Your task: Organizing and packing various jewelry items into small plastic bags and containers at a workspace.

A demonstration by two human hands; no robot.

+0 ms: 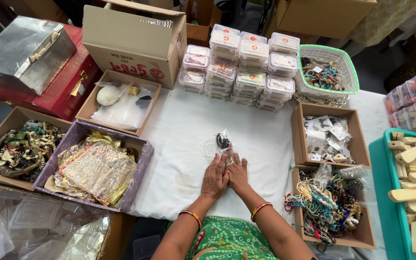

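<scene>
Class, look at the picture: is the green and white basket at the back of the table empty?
No. The green and white basket holds a heap of coloured beaded pieces, seen through its open top beside the stacked clear containers.

Two hands, the left hand [215, 176] and the right hand [237, 172], lay flat side by side on the white cloth [179, 144], one small clear pouch [221, 143] just beyond their fingertips. Left of the cloth stood three open cardboard trays and one purple box [95, 163]; right of it stood two more trays, with one green-rimmed basket [327, 72] beyond them.
</scene>
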